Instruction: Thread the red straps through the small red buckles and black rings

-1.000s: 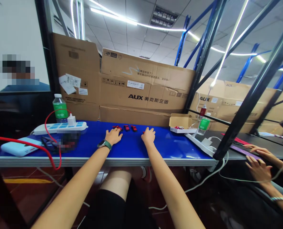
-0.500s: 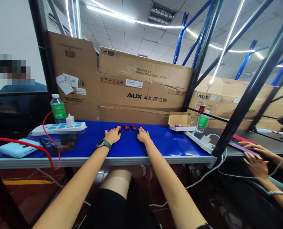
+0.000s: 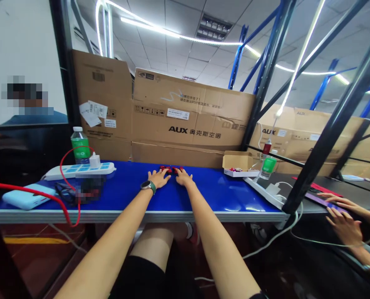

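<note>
Parts (image 3: 169,170), red and black, sit bunched on blue tabletop (image 3: 222,193) at fingertips of left hand (image 3: 160,179) and right hand (image 3: 183,177); whether either grips any, cannot tell.

The left arm (image 3: 116,245) and the right arm (image 3: 216,241) are bare and reach forward past the front edge of the table (image 3: 222,195). They slant in toward each other. The left hand (image 3: 160,179) and the right hand (image 3: 182,177) are side by side with a small gap, nearer the back edge than the front edge. Both hands have their backs up. The left fingers are spread a bit. The fingertips look tiny, so I can't quite tell if they pinch.
</note>
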A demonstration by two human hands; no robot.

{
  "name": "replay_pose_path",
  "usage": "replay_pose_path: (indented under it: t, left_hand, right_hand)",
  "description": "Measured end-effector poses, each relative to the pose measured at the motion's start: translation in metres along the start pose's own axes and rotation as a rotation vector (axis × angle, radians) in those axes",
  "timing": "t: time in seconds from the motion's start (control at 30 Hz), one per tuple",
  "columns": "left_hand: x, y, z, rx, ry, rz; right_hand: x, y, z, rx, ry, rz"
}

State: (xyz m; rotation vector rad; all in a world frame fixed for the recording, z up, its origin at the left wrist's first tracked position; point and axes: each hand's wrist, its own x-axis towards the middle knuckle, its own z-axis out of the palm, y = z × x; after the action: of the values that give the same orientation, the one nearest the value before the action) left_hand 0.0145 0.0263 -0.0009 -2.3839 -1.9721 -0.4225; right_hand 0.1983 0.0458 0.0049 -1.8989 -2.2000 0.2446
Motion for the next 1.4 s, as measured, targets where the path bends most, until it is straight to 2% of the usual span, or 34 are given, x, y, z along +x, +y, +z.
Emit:
replay_pose_path:
  t: [0.07,0.2,0.4,0.6,0.67,0.77,0.83,0.97,1.27,1.4]
  left_hand:
    - [0.001,0.006,0.007,0.006,0.004,0.017]
    - [-0.002,0.004,0.014,0.007,0.028,0.013]
    - [-0.015,-0.004,0.003,-0.043,0.044,0.011]
    - [-0.020,-0.007,0.000,-0.125,0.200,-0.012]
    - [-0.018,-0.007,0.003,-0.105,0.155,0.025]
    - [-0.013,-0.007,0.009,-0.053,0.034,0.071]
    - [-0.011,-0.008,0.011,-0.022,0.041,0.079]
    - [-0.011,-0.009,0.013,0.021,0.098,0.109]
    - [-0.014,-0.007,0.012,0.032,0.114,0.169]
    - [-0.012,-0.006,0.011,0.054,0.111,0.164]
  right_hand:
    - [-0.002,-0.006,0.009,-0.012,0.065,-0.008]
    - [-0.013,-0.012,0.017,-0.066,0.110,-0.053]
    - [-0.031,-0.017,0.008,-0.107,0.195,-0.047]
    - [-0.035,-0.010,-0.003,0.003,0.398,0.108]
    - [-0.035,-0.005,-0.003,-0.001,0.377,0.088]
    - [-0.032,-0.002,0.003,-0.045,0.223,-0.041]
    - [-0.030,-0.002,0.007,-0.067,0.154,-0.090]
    - [-0.028,-0.003,0.012,-0.069,0.152,-0.102]
    - [-0.029,-0.002,0.010,-0.067,0.138,-0.107]
    - [-0.029,-0.003,0.010,-0.080,0.171,-0.123]
